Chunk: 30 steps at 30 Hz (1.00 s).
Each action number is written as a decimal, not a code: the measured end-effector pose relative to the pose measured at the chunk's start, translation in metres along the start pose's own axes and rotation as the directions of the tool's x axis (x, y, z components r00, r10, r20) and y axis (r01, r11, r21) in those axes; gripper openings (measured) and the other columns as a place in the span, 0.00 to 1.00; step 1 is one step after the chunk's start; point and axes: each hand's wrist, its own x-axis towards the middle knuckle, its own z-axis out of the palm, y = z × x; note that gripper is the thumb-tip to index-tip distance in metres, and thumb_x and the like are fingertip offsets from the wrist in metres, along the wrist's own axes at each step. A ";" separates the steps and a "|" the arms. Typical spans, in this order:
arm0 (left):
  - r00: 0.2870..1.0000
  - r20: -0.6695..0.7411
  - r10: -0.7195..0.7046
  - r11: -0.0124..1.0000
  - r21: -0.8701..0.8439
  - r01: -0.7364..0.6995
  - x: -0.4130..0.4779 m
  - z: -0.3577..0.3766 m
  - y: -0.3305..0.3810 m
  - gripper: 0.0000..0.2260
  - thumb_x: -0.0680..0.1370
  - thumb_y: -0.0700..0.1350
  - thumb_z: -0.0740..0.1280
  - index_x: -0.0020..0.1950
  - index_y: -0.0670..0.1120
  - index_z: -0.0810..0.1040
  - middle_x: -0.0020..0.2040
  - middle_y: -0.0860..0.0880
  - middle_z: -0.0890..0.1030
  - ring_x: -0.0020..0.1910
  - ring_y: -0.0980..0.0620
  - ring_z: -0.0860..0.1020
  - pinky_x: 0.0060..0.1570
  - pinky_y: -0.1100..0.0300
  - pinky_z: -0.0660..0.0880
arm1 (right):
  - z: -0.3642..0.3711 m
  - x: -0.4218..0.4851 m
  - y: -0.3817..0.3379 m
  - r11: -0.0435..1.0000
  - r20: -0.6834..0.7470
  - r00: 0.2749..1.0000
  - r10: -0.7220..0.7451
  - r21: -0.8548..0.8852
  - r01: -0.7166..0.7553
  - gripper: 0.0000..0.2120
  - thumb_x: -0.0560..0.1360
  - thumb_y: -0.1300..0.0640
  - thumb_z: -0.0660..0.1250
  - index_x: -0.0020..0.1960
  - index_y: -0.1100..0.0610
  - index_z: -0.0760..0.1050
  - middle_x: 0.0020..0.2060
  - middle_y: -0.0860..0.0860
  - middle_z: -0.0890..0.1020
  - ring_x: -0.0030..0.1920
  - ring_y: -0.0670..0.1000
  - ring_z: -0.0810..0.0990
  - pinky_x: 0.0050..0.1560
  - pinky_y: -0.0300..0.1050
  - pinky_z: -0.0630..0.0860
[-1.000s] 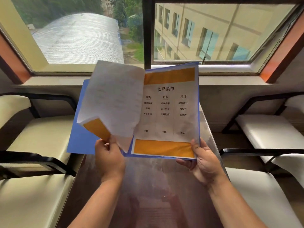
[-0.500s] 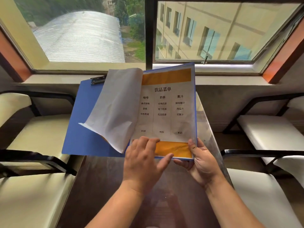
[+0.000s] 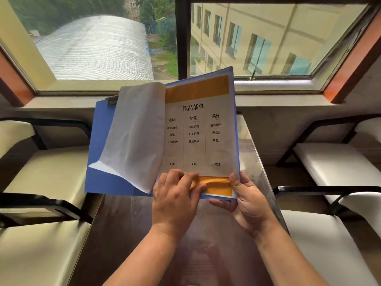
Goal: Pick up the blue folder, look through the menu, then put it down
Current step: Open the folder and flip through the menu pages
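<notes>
blue folder held open above the table

the blue folder [image 3: 99, 153] is held open in the air over the table [image 3: 127, 228], in front of the window sill [image 3: 284, 100]. on the menu page [image 3: 193, 137] the title 饮品菜单 is read, with columns headed 咖啡, 奶茶 and 果汁, and prices ¥18, ¥16 and ¥15 beneath; the smaller item lines are only partly legible. a turned sheet [image 3: 134, 137] is curled over the folder's left half, its print too faint to be made out. a black clip [image 3: 112, 100] is seen at the folder's top left corner. the folder's lower right corner is gripped by the right hand [image 3: 247, 201], thumb on top, fingers beneath. the left hand [image 3: 175, 199] is laid on the page's lower orange band, fingers pinching and wrinkling it.
</notes>
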 end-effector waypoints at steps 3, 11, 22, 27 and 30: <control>0.992 -0.085 0.090 0.996 0.005 -0.090 0.000 0.002 -0.001 0.11 0.80 0.56 0.69 0.50 0.50 0.86 0.46 0.48 0.82 0.43 0.44 0.77 0.45 0.46 0.76 | 0.000 0.000 0.000 1.000 -0.006 1.000 -0.003 -0.005 0.003 0.13 0.79 0.53 0.66 0.57 0.50 0.87 0.57 0.57 0.89 0.52 0.65 0.88 0.36 0.58 0.88; 0.983 -0.168 -0.068 0.973 -0.230 0.028 0.007 -0.006 -0.003 0.08 0.83 0.48 0.65 0.48 0.46 0.79 0.42 0.51 0.80 0.38 0.52 0.76 0.41 0.59 0.72 | -0.007 0.000 -0.001 1.000 -0.017 1.000 -0.017 -0.025 0.017 0.14 0.80 0.52 0.65 0.60 0.49 0.86 0.56 0.56 0.89 0.51 0.60 0.89 0.36 0.57 0.88; 0.543 0.036 -0.839 0.312 -0.787 0.533 0.007 -0.005 -0.049 0.13 0.85 0.55 0.60 0.43 0.53 0.71 0.26 0.52 0.77 0.22 0.53 0.76 0.28 0.54 0.78 | -0.025 -0.001 -0.010 0.999 -0.082 0.996 -0.040 0.015 0.041 0.13 0.78 0.52 0.66 0.58 0.47 0.87 0.58 0.52 0.89 0.56 0.60 0.88 0.35 0.57 0.88; 0.457 -0.023 -0.889 0.329 -0.728 0.602 0.009 -0.005 -0.062 0.12 0.81 0.58 0.63 0.42 0.55 0.71 0.40 0.47 0.81 0.39 0.46 0.80 0.43 0.49 0.75 | -0.025 -0.004 -0.008 1.000 -0.081 0.996 -0.029 0.001 0.029 0.13 0.77 0.51 0.67 0.57 0.46 0.88 0.58 0.52 0.89 0.56 0.59 0.88 0.35 0.58 0.88; 0.526 -0.151 -0.837 0.460 -0.715 0.526 0.006 -0.012 -0.055 0.10 0.80 0.53 0.67 0.45 0.51 0.68 0.39 0.52 0.75 0.37 0.53 0.76 0.41 0.53 0.73 | -0.025 -0.004 -0.008 1.000 -0.085 0.996 -0.026 0.011 0.027 0.13 0.77 0.51 0.67 0.57 0.46 0.88 0.58 0.51 0.89 0.56 0.59 0.88 0.35 0.58 0.88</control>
